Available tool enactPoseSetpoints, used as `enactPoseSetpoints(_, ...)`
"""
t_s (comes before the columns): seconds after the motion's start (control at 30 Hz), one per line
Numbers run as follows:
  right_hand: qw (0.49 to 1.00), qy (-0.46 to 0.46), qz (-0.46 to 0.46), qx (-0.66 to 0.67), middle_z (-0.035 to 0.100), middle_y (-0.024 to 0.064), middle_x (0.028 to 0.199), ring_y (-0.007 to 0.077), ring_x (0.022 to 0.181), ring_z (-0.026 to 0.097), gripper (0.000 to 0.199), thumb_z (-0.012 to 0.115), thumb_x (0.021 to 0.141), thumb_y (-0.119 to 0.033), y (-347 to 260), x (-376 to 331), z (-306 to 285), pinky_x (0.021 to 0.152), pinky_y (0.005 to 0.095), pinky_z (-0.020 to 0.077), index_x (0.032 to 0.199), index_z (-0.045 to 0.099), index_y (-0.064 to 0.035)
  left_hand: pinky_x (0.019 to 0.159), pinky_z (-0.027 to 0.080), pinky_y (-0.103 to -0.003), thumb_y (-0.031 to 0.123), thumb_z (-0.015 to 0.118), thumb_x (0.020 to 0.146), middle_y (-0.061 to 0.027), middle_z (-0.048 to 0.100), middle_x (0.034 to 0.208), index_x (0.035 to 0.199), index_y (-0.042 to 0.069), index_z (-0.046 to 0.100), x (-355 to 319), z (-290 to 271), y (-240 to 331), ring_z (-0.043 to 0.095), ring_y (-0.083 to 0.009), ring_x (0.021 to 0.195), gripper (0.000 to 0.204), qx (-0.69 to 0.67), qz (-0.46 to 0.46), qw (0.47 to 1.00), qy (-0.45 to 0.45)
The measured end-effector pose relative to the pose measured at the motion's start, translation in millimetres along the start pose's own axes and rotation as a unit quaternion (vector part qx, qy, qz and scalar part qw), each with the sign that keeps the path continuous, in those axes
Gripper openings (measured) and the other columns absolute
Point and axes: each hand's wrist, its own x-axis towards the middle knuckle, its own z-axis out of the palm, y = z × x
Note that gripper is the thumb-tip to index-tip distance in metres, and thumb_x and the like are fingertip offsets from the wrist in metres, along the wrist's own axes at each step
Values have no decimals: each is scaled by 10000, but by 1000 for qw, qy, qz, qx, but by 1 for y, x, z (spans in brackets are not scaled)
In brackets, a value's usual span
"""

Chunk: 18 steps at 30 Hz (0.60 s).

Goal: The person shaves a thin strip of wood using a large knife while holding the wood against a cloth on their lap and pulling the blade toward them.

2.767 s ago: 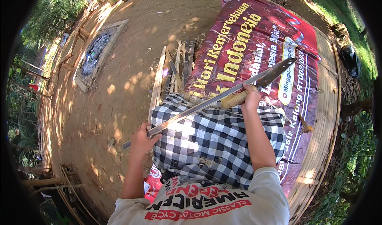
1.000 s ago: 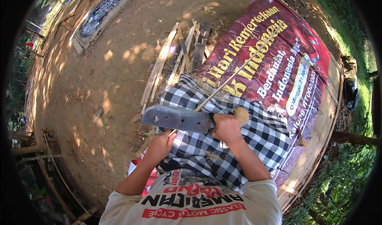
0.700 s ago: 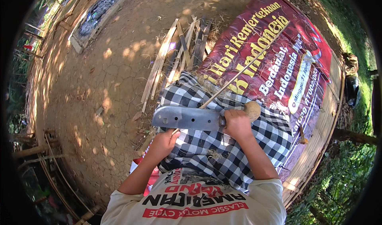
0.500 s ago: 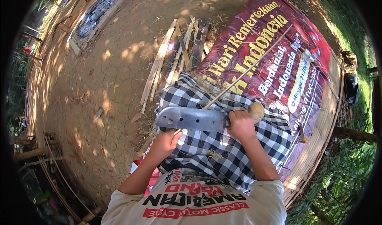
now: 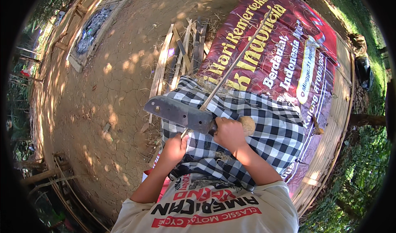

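My right hand (image 5: 229, 134) is wrapped round the wooden handle of a broad cleaver (image 5: 179, 113); the handle's rounded end (image 5: 248, 126) sticks out beyond my fist. The grey blade has a few holes and slants across my lap, its tip pointing left. A long thin bamboo strip (image 5: 231, 68) passes beneath the blade and stretches far forward over the banner. Between the fingers of my left hand (image 5: 175, 147) I pinch the strip's near end, just below the blade. A black-and-white checkered cloth (image 5: 264, 130) covers my lap, with some shavings on it.
Split bamboo slats (image 5: 163, 66) lie in a pile on the cracked dirt ground ahead. To the right, a maroon printed banner (image 5: 264, 78) is spread over a bamboo platform (image 5: 330, 142). A wood-framed ash pit (image 5: 93, 31) is at the far left. Curly shavings are scattered about.
The cleaver has moved left and tilted, its handle end now lower than its tip. The strip's far end has swung left over the banner. My left hand still pinches its near end.
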Motion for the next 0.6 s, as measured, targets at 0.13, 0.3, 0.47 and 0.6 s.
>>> enactPoseSetpoints(0.13,999,-18,-46,16,614,89,705,259,648,648,183,680,646,-126,-7,4,3,603,364,526,784,571,-74,564,431,-494,232,510,972,-284,570,682,876,-49,562,0,-1,3,579,-464,665,301,-22,-15,1000,-4)
enactPoseSetpoints(0.3,999,49,-17,-11,609,102,707,287,647,636,188,668,596,-93,39,12,-9,593,383,517,743,556,-59,552,425,-498,238,518,967,-273,562,648,850,-45,557,2,-6,8,569,-469,636,308,25,-43,998,-27)
enactPoseSetpoints(0.47,1000,-4,19,17,619,109,715,289,660,648,175,660,610,-91,5,0,3,596,383,521,746,554,-57,551,420,-512,214,518,959,-266,566,638,834,-43,549,4,1,1,565,-481,636,287,35,-10,999,-13)
enactPoseSetpoints(0.6,999,12,-41,-6,615,102,705,272,653,641,171,659,611,-100,7,3,7,606,374,521,750,566,-67,574,425,-514,221,511,966,-272,563,651,839,-41,546,0,3,5,563,-482,658,294,-40,35,998,35)
